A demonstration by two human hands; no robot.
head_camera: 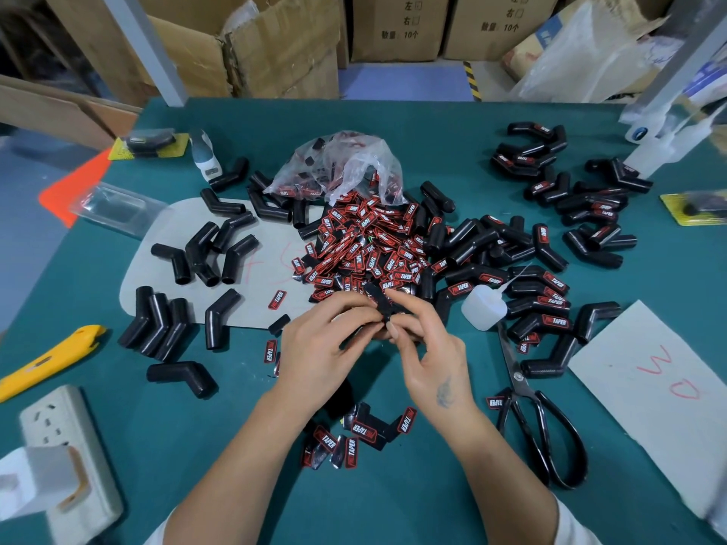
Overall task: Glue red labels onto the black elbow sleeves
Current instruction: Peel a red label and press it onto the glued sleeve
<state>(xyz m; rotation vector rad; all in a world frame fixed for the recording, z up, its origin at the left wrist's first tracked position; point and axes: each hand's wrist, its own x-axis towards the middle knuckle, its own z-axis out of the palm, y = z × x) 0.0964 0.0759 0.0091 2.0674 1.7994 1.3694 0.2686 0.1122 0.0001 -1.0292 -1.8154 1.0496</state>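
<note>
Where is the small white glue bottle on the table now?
In the head view, the glue bottle lies right of centre on the green table, just right of the right hand, above the black scissors.

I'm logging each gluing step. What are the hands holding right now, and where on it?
Both the left hand and right hand pinch one small black piece between their fingertips; which part cannot be told.

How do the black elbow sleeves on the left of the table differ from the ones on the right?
The left sleeves are plain black with no label; many right sleeves carry a red label. The left sleeves lie on a grey mat; the right sleeves lie on the green table. Both groups are black and bent.
</note>
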